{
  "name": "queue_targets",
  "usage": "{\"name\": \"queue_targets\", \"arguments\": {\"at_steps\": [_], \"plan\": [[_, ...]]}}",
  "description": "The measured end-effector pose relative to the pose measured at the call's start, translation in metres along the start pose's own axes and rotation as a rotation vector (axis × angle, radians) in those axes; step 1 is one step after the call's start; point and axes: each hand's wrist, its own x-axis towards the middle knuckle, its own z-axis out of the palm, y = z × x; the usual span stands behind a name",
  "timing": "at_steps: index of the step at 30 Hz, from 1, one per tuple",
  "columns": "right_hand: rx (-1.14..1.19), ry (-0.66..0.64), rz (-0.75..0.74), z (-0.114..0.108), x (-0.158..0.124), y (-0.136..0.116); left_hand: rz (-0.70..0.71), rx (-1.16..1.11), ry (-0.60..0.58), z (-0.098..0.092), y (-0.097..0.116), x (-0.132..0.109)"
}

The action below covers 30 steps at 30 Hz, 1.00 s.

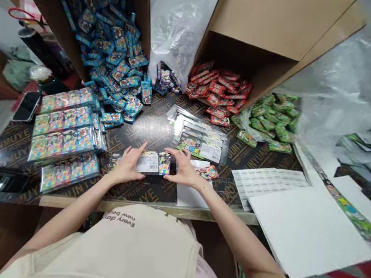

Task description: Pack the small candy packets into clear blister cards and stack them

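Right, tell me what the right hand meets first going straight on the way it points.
The printed card packet held between both hands; the right hand seems to be touching its end, so contact looks immediate.

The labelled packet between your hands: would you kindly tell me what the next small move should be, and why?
Probably slide the white-labelled, colourful packet forward to the similar labelled plastic-sleeved packets on the black printed board, since the left hand and right hand grip its ends and those lie just ahead.

Left hand [128,166]: grips one end of a printed packet [150,162]
Right hand [185,168]: grips its other end
Nearby: blue packets [120,62], red packets [219,88], green packets [274,119]
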Motion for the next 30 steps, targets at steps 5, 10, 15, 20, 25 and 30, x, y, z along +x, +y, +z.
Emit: {"name": "queue_targets", "arguments": {"at_steps": [5,10,15,20,25,30], "plan": [[0.064,-0.066,-0.051,-0.005,0.006,0.0,0.09,-0.046,-0.011,-0.006,0.005,-0.003],[0.058,0.115,0.084,0.001,0.008,-0.019,0.02,-0.052,0.148,-0.012,0.005,0.001],[0.122,0.073,0.058,-0.008,0.024,-0.007,0.02,-0.04,0.174,-0.003,-0.001,0.005],[-0.285,0.733,0.75,-0.065,0.058,0.092,0.052,0.108,0.1,0.018,-0.014,0.0],[-0.384,0.727,1.113,-0.105,0.066,0.159,0.085,0.183,0.076,0.031,-0.023,-0.006],[-0.154,0.764,0.623,-0.089,0.067,0.12,0.028,0.048,0.091,0.024,-0.014,-0.002]]}}
